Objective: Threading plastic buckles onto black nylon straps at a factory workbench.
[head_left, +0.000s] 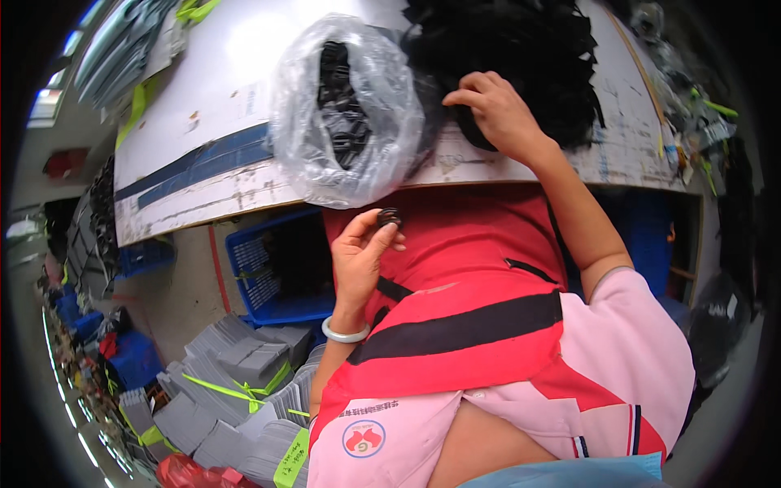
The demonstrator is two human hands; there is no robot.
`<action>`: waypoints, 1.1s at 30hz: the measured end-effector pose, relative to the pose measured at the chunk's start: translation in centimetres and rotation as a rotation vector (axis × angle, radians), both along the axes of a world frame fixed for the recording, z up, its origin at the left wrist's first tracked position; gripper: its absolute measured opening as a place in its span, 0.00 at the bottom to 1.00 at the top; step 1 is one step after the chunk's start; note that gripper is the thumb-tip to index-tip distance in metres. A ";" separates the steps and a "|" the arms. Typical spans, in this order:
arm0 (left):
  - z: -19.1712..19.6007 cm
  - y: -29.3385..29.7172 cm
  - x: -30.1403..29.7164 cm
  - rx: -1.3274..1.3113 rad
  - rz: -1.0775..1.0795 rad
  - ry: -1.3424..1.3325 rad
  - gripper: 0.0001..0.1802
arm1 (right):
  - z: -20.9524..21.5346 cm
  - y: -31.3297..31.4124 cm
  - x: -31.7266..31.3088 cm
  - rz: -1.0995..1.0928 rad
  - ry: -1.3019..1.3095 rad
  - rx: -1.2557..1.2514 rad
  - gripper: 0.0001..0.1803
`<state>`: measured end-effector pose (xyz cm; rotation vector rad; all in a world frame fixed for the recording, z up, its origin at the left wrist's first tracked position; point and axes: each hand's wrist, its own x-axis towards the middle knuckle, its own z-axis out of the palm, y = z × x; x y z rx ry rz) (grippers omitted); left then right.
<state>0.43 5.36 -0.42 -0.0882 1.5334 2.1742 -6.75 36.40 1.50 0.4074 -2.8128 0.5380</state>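
Observation:
My left hand (pixel 360 254) is raised in front of my red apron (pixel 472 268) and pinches a small round black part (pixel 390 217) between thumb and fingertips; a pale bangle circles the wrist. My right hand (pixel 496 110) reaches up onto the white table (pixel 203 122) and its fingers press into a heap of black strap pieces (pixel 521 49). Whether it grips one I cannot tell. A clear plastic bag (pixel 346 114) holding more black parts stands on the table edge, left of my right hand.
A blue plastic crate (pixel 272 268) sits under the table. Stacks of grey folded cardboard tied with yellow-green bands (pixel 236 382) lie on the floor at lower left. More clutter lines the table's right end (pixel 691 122).

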 end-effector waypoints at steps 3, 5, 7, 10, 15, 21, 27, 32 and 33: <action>-0.2 -0.1 0.1 -0.012 0.016 -0.029 0.13 | 0.4 -1.3 -0.3 -0.026 -0.027 0.106 0.27; -1.2 0.6 0.0 0.018 -0.027 0.011 0.13 | 0.2 -1.2 0.3 -0.060 -0.053 0.126 0.30; -2.0 1.8 -0.3 0.065 -0.046 0.043 0.12 | -1.0 0.0 0.4 -0.102 -0.012 0.119 0.28; -1.1 1.4 -0.1 0.088 -0.077 0.064 0.12 | -4.0 1.9 -0.2 -0.031 0.087 0.072 0.17; -0.5 0.4 0.5 0.075 -0.058 0.082 0.11 | -4.4 2.3 -2.2 -0.018 0.062 -0.240 0.11; -1.0 0.0 0.1 0.072 -0.008 0.098 0.10 | 6.6 1.6 -2.5 0.008 0.332 -0.559 0.14; 1.2 0.1 -1.2 0.014 0.135 0.311 0.09 | 12.5 0.6 4.9 0.113 -0.053 -0.778 0.13; 1.6 -1.0 -0.9 -0.003 0.183 0.257 0.08 | 9.9 -10.7 6.5 0.210 -0.766 -0.903 0.04; 2.0 -0.6 -1.1 -0.029 0.188 0.212 0.09 | 8.3 -11.2 6.9 0.211 -0.816 -0.911 0.04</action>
